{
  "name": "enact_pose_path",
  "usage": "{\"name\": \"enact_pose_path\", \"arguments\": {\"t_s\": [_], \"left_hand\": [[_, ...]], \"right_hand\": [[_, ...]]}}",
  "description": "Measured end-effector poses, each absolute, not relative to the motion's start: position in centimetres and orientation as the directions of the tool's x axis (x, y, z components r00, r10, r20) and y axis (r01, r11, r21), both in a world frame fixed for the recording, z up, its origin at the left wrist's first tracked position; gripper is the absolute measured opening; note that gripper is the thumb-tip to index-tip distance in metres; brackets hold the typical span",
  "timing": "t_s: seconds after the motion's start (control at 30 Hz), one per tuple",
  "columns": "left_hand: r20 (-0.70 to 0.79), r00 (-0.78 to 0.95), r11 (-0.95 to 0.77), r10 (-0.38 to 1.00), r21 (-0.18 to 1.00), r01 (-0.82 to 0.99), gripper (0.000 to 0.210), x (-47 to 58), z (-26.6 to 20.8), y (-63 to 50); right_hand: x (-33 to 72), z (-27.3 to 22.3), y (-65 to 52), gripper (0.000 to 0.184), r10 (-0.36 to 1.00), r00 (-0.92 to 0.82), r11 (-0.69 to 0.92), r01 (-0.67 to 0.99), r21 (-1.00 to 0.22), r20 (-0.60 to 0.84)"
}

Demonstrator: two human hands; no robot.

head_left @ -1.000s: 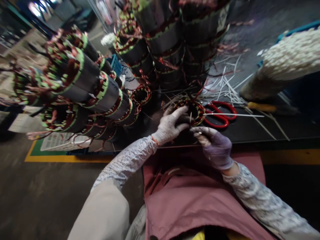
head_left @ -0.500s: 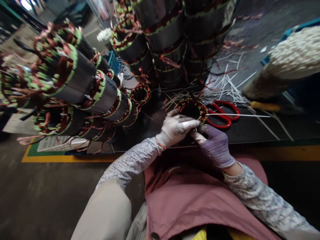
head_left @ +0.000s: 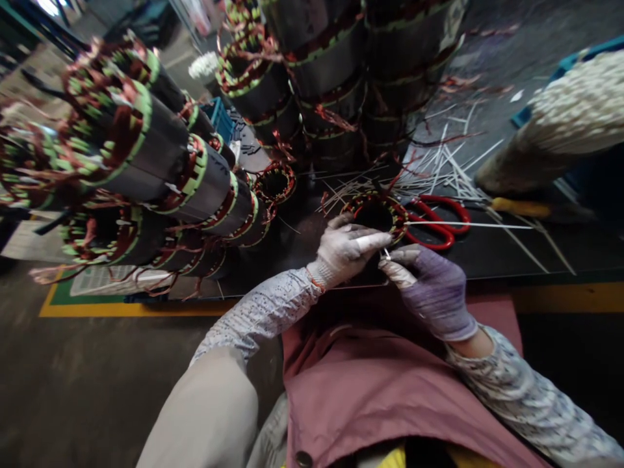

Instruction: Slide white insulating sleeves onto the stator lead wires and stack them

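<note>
A stator (head_left: 369,207) with copper windings and a yellow-green toothed rim stands in front of me, its bore facing up. My left hand (head_left: 348,246), in a whitish glove, grips its near side, fingers together along the rim. Close by on the right, my right hand (head_left: 429,279), in a purple glove, pinches the short end of a white tie (head_left: 387,253) between thumb and forefinger. A long thin white strand (head_left: 468,224) stretches from the stator's right side across red-handled scissors (head_left: 436,224). My fingers hide the stator's near edge.
Stators lie stacked on their sides (head_left: 209,172) at left; upright stacks (head_left: 326,71) rise behind. A smaller wound ring (head_left: 275,183) stands left of the stator. Loose white strands (head_left: 453,166) cover the back right, near a yellow-handled tool (head_left: 519,207) and a thick strand bundle (head_left: 550,136).
My right hand has drawn slightly right and toward me, away from my left hand, and the white tie end now shows between them. My left hand stays on the stator.
</note>
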State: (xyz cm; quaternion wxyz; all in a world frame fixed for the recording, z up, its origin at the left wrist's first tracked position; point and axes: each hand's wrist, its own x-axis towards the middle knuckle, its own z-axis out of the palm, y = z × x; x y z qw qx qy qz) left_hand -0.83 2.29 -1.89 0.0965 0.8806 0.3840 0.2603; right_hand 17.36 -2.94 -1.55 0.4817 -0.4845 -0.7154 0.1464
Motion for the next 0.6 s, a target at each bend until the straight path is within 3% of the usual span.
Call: {"name": "enact_pose_path", "arguments": {"t_s": [0.17,0.3,0.4,0.5,0.6], "left_hand": [[0.388,0.596,-0.71,0.703,0.332,0.621,0.026,-1.0,-1.9,2.6],[0.323,0.638,-0.715,0.699,0.303,0.63,0.025,-1.1,-1.5,2.9],[0.33,0.628,-0.71,0.705,0.325,0.625,0.025,-1.3,-1.1,3.0],[0.373,0.605,-0.709,0.704,0.327,0.624,0.027,-1.7,-0.7,3.1],[0.373,0.679,-0.77,0.632,0.205,0.604,0.029,-2.0,-0.6,3.3]], "right_hand": [[17.3,-2.6,-1.3,0.023,0.796,-0.115,0.514,0.645,-0.565,0.594],[17.4,-1.3,-0.9,0.023,0.616,-0.262,0.602,0.765,-0.229,0.743],[18.4,1.4,-2.5,0.029,0.531,-0.406,0.673,0.736,-0.079,0.744],[19.1,3.8,-3.9,0.036,0.478,-0.48,0.753,0.655,-0.062,0.735],[18.0,4.9,-1.8,0.044,0.563,-0.371,0.72,0.659,-0.218,0.738]]}}
